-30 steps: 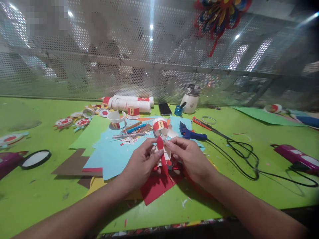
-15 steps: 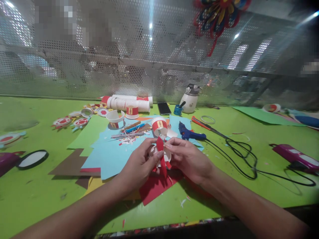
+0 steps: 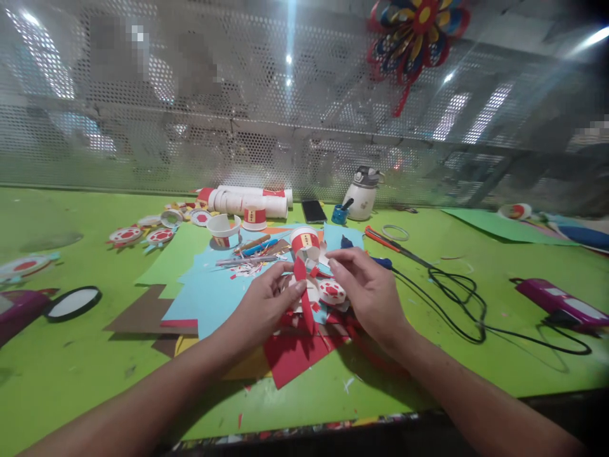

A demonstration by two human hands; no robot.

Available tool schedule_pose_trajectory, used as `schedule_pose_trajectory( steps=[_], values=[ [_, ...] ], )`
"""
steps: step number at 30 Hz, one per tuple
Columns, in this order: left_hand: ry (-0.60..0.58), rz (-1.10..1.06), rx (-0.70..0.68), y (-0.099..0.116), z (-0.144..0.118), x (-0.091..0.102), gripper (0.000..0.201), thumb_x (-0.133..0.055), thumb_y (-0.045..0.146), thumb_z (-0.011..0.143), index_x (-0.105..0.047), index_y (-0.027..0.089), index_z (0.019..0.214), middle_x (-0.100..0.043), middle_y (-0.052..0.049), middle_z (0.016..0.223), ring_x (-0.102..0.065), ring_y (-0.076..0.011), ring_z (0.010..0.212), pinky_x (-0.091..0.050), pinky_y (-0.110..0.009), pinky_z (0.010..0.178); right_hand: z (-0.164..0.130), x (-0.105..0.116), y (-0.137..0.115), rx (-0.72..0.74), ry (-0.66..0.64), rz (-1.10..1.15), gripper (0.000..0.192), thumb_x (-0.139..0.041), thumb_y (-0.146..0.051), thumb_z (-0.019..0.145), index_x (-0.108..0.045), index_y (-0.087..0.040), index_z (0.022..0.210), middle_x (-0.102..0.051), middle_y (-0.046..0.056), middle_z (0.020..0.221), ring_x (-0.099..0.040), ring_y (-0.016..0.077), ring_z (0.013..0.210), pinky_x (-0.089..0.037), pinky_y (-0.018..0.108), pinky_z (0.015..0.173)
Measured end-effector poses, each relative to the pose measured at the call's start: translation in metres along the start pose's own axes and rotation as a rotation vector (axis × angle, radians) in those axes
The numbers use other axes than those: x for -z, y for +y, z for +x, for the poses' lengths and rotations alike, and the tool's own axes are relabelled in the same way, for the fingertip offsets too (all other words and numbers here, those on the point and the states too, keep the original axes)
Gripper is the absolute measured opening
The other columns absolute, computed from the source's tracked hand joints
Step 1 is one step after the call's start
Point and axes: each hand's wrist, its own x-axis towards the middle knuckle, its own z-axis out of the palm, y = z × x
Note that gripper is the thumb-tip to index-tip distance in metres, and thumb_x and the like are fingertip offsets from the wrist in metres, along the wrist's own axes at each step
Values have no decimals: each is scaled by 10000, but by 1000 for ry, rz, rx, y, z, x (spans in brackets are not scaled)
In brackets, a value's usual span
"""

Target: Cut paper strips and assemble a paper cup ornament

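Note:
Between the thumb and fingers of my left hand (image 3: 271,295) is a pointed red paper strip (image 3: 305,304), held upright in front of a white paper piece. My left hand is closed on it. To the right of the strip lies a white disc with red patches (image 3: 332,292), close to the fingers of my right hand (image 3: 373,292). My right hand is curved with its fingers loosely apart, and I see nothing held in it. Below both hands a red paper sheet (image 3: 292,362) lies on the table. A red-and-white paper cup (image 3: 305,241) stands just beyond.
Blue paper (image 3: 204,285) bears pens and paper scraps. A cut paper cup (image 3: 223,230), a phone (image 3: 313,211) and a bottle (image 3: 361,195) stand farther back. The glue gun's black cord (image 3: 457,285) loops at right. Patterned discs (image 3: 126,236) lie at left.
My right hand has moved slightly right, away from the left hand, and its fingers have loosened. The red-patched disc now shows between the hands. The red strip has shifted slightly left with my left hand.

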Motion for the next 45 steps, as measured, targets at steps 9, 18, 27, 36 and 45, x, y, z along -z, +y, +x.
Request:
schedule_pose_trajectory(
  steps=[9,18,27,36,45],
  values=[
    [-43,-8,17,-3,2,1,336,-709,309,721,-534,194,983,-505,81,580,-477,-69,453,-420,-180,431,-6,-5,4,518,-66,-460,165,-557,-114,848,-689,-124,946,-642,122,926,-558,222,895,-493,404,790],
    [-36,17,-33,-5,2,1,298,-707,308,713,-511,198,909,-473,89,593,-467,-68,450,-439,-189,425,-7,-9,8,347,-56,-263,159,-555,-123,852,-711,-106,879,-696,114,873,-620,193,878,-503,340,800],
    [-57,-69,63,-5,4,6,237,-666,324,773,-537,198,926,-545,34,673,-508,-74,506,-454,-197,469,-1,-5,6,-358,-107,223,238,-633,-384,802,-670,-173,907,-654,41,827,-598,157,739,-489,294,652],
    [-165,-163,62,-9,8,11,181,-611,328,821,-565,163,882,-609,-28,726,-500,-65,502,-412,-176,457,3,-6,5,-502,-296,271,249,-674,-368,757,-613,-163,884,-577,-29,645,-494,79,543,-377,212,513],
    [-164,-131,108,-8,5,10,195,-664,332,774,-566,187,859,-589,14,688,-534,-77,521,-446,-185,474,1,-6,5,-455,-250,244,259,-679,-358,733,-637,-148,878,-519,-45,600,-449,79,526,-358,225,511]
  ],
)
